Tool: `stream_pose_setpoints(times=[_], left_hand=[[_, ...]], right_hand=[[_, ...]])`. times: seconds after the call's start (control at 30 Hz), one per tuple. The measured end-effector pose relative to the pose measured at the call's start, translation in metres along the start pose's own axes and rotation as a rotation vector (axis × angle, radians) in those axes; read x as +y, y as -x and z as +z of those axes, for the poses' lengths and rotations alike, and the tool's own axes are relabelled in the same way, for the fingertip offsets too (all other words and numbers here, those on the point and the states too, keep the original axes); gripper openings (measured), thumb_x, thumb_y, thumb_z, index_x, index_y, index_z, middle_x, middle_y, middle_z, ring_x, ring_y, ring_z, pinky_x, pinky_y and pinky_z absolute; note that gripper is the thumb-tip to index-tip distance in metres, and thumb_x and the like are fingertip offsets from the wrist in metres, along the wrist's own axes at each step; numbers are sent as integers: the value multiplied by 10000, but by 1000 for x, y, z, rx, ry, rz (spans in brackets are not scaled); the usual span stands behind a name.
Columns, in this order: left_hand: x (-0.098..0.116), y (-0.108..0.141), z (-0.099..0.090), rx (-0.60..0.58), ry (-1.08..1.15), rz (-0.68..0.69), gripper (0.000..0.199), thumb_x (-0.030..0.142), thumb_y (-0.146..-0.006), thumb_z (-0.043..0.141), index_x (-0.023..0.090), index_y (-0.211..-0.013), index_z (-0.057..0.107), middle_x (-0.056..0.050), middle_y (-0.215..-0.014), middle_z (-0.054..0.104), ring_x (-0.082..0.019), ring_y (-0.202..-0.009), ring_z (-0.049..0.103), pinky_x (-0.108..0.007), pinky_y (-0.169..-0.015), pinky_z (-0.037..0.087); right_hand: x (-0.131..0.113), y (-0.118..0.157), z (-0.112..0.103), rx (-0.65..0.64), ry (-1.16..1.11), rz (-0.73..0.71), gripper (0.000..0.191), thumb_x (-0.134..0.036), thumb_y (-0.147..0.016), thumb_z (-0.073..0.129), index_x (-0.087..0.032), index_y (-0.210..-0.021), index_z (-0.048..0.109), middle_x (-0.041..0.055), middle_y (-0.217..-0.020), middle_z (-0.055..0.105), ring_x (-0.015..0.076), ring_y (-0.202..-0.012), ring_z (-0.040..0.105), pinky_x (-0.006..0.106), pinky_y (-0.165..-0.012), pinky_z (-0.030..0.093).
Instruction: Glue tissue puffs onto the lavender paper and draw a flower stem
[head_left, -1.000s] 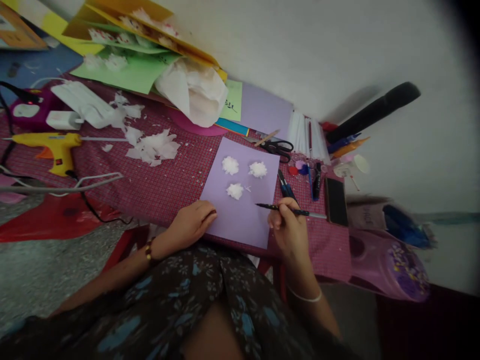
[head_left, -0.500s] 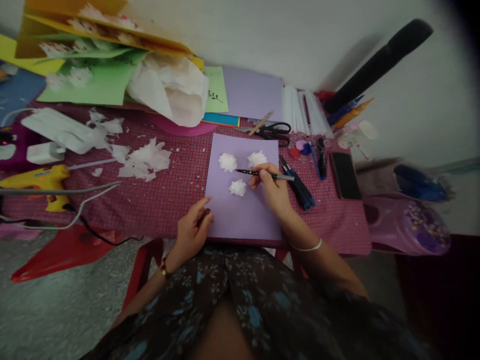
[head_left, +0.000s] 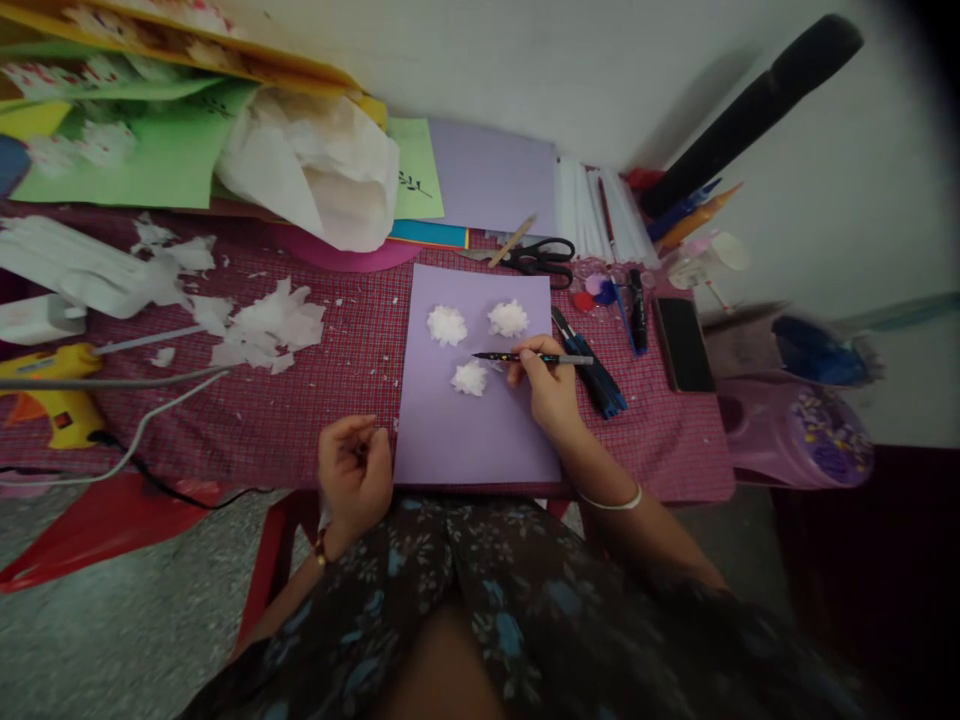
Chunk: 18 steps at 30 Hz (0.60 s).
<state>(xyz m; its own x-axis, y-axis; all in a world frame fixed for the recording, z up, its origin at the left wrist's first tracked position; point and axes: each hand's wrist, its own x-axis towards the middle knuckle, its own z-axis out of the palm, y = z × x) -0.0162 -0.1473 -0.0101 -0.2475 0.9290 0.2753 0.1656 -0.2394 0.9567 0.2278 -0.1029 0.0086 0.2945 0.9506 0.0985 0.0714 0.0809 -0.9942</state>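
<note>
A purple sheet [head_left: 472, 440] lies on the checked tablecloth, bearing three white ruffled paper flowers: one at upper left [head_left: 447, 325], one at upper right [head_left: 508, 318] and one lower [head_left: 469, 378]. My right hand [head_left: 551, 390] grips a dark patterned pen [head_left: 517, 357], its tip pointing left just above the lower flower. Whether the tip touches anything I cannot tell. My left hand [head_left: 355, 465] rests at the table's front edge, left of the sheet, its fingers curled in and no object visible in them.
Torn white paper [head_left: 274, 325] and a yellow glue gun [head_left: 64, 395] with cables are on the left. Behind the sheet are black scissors [head_left: 538, 258]. To the right lie a blue cutter [head_left: 596, 375], a marker [head_left: 637, 310] and a phone [head_left: 684, 345]. Green cards [head_left: 150, 150] stand at the back left.
My left hand has drawn back left, off the sheet's edge, and its fingers have curled in. The pen in my right hand has moved slightly down toward the lower flower. The view has shifted a little.
</note>
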Motion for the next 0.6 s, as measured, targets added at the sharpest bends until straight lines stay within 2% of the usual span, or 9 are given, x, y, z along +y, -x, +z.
stream_pose_setpoints(times=[0.07, 0.2, 0.33, 0.47, 0.6], left_hand=[[0, 0, -3, -62, -99, 67, 151, 151, -826, 663, 179, -972, 641, 26, -727, 626, -55, -562, 545, -157, -536, 443], [4, -2, -7, -232, -261, 154, 155, 184, -888, 589, 180, -990, 704, -30, -860, 717, -94, -677, 631, -186, -605, 494], [7, -5, -7, -256, -224, 156, 184, 190, -919, 548, 180, -1003, 710, -37, -876, 720, -103, -706, 634, -202, -633, 495], [8, -7, -6, -313, -202, 143, 180, 195, -927, 534, 172, -980, 705, -31, -836, 697, -94, -646, 595, -199, -570, 452], [10, -9, -5, -344, -207, 158, 168, 166, -917, 539, 173, -964, 700, -23, -834, 694, -92, -654, 590, -196, -583, 451]], right_hand=[[0, -1, 0, 5, -3, 2, 98, -298, -880, 551, -230, -815, 580, -52, -549, 571, 124, -504, 528, 287, -536, 438], [0, -1, 0, -3, -17, 9, 109, -316, -896, 553, -234, -844, 603, -45, -575, 585, 125, -526, 544, 288, -543, 448], [0, 0, 1, -58, 0, 20, 134, -353, -897, 569, -245, -927, 641, -12, -686, 663, 142, -599, 599, 319, -596, 489], [-2, 0, 2, -79, 44, 34, 164, -379, -886, 582, -239, -945, 643, -6, -726, 692, 141, -620, 617, 332, -631, 508], [-4, 0, 5, -85, 83, 27, 169, -376, -882, 588, -232, -941, 653, 4, -738, 703, 145, -642, 622, 335, -649, 513]])
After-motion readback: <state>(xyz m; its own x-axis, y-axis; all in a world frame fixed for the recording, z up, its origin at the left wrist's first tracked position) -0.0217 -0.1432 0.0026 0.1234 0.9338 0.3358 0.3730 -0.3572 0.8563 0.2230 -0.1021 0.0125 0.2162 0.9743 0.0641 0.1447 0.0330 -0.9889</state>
